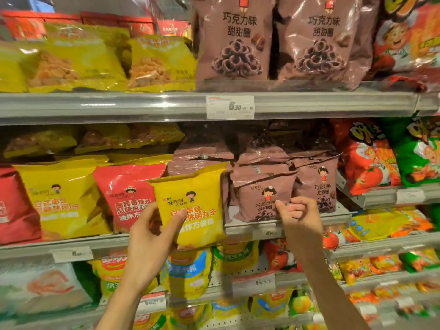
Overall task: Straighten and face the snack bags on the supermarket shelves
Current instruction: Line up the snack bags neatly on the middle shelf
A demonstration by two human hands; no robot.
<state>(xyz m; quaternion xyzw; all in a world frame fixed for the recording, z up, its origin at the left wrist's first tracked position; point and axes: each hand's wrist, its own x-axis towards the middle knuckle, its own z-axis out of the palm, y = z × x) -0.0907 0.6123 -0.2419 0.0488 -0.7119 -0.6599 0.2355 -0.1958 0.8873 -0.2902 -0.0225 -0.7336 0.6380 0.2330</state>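
One upright yellow snack bag

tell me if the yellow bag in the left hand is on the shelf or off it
Off it. The left hand holds the yellow snack bag in front of the shelf edge, its bottom hanging below that edge.
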